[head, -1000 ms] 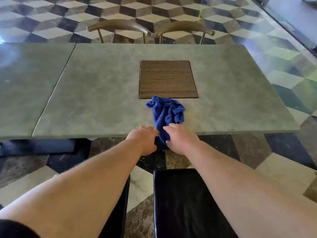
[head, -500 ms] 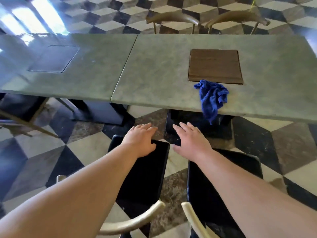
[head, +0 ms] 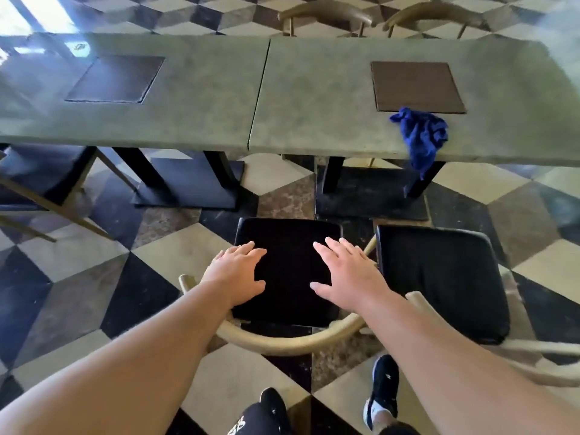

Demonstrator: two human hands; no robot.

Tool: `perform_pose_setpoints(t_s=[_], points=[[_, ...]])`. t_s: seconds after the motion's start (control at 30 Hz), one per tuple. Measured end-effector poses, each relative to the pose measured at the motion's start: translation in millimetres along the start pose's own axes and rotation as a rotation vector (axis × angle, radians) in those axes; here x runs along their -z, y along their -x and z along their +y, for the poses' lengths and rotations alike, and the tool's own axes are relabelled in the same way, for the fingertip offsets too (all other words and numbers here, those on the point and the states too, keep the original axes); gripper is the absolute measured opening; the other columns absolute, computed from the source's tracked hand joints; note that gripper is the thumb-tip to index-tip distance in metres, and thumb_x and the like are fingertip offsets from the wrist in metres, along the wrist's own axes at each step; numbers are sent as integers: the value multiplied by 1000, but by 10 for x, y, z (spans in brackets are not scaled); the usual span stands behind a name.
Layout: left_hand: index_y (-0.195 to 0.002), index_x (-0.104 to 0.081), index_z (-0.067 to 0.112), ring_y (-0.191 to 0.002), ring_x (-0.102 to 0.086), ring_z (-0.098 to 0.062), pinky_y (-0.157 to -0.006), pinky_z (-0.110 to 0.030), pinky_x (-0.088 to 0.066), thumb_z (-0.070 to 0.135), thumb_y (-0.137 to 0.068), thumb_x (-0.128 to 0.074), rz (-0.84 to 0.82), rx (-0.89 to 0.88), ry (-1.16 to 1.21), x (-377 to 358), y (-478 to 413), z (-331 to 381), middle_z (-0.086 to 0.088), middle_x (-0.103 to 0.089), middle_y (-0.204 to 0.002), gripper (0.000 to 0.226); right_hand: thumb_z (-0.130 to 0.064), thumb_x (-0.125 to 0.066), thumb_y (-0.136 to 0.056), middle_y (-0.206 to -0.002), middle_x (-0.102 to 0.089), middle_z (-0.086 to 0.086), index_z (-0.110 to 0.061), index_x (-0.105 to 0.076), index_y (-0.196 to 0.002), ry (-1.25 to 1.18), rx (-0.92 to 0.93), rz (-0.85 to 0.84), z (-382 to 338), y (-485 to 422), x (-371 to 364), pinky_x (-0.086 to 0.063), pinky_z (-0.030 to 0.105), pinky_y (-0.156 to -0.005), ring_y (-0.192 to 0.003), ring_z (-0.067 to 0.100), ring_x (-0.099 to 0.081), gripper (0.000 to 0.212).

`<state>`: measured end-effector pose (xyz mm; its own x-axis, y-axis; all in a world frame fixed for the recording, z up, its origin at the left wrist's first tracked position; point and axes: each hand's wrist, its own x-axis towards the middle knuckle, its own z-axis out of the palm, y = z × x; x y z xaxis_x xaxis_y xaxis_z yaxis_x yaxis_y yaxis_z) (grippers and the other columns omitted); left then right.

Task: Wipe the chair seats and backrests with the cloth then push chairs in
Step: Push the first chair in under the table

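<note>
Hovering spread and empty over the near chair's seat (head: 287, 271), the left hand (head: 238, 271) and right hand (head: 348, 274) look ready to reposition it; the cloth (head: 420, 136) waits beyond that seat, draped over the table (head: 314, 120) edge.

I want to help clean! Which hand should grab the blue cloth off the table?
The right hand, most likely. The blue cloth hangs over the table edge on the right side, nearer that hand. The left hand is farther away. Both hands are empty over the black seat.
</note>
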<state>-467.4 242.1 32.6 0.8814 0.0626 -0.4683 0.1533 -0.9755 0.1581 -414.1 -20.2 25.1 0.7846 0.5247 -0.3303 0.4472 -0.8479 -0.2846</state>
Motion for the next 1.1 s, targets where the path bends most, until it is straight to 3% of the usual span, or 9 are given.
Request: perform_pose_setpoints(t_s=[0.3, 0.4, 0.47, 0.57, 0.67, 0.73, 0.83, 1.1], points=[[-162, -26, 45, -155, -29, -26, -124, -50, -28, 76, -78, -68, -166, -3, 54, -663, 376, -583, 10, -25, -172, 99, -76, -49, -89, -173, -14, 1, -33, -8, -163, 40, 20, -173, -434, 384, -773, -14, 51, -128, -159, 28, -8, 95], [-162, -22, 48, -158, -22, -24, -126, -54, -19, 88, -66, -68, -266, -49, 31, -859, 424, -697, 12, -25, -171, 114, -84, -50, -83, -173, -13, 1, -34, -7, -163, 64, 36, -275, -502, 416, -1030, -15, 53, -127, -159, 29, -10, 104], [-162, -25, 43, -157, -24, -23, -127, -57, -12, 84, -69, -71, -307, -124, -104, -951, 426, -752, 9, -34, -168, 112, -83, -55, -80, -172, -15, 0, -36, -7, -163, 85, 36, -351, -550, 417, -1175, -16, 55, -126, -158, 31, -15, 106], [-147, -49, 41, -142, -47, -22, -123, -55, -22, 54, -88, -73, -250, -219, -333, -1038, 368, -780, 8, -58, -148, 65, -63, -66, -88, -158, -42, 3, -35, -27, -157, 161, 17, -378, -629, 394, -1319, -30, 60, -120, -144, 35, -41, 84], [-126, -61, 43, -121, -60, -20, -115, -53, -33, 42, -94, -72, -221, -212, -418, -1026, 255, -784, 11, -68, -125, 34, -40, -67, -95, -112, -66, 1, -29, -54, -123, 248, 21, -311, -653, 329, -1324, -49, 55, -98, -105, 30, -65, 33], [-124, -61, 44, -120, -60, -23, -115, -63, -30, 42, -94, -71, -266, -194, -450, -975, 171, -772, 11, -68, -120, 32, -36, -67, -95, -100, -67, 0, -28, -55, -112, 270, 32, -316, -640, 295, -1281, -50, 51, -87, -92, 28, -65, 22], [-126, -59, 45, -124, -58, -26, -116, -76, -20, 42, -94, -71, -298, -162, -463, -887, 18, -748, 11, -66, -123, 35, -35, -67, -95, -96, -67, 0, -28, -54, -108, 238, 28, -268, -584, 182, -1216, -49, 51, -87, -89, 28, -65, 19], [-136, -55, 42, -132, -53, -27, -117, -79, -19, 31, -99, -68, -244, -79, -427, -499, -678, -598, 6, -64, -130, 41, -33, -69, -96, -88, -57, -5, -31, -52, -104, 177, 11, -224, -206, -488, -859, -46, 53, -95, -81, 23, -55, 19]])
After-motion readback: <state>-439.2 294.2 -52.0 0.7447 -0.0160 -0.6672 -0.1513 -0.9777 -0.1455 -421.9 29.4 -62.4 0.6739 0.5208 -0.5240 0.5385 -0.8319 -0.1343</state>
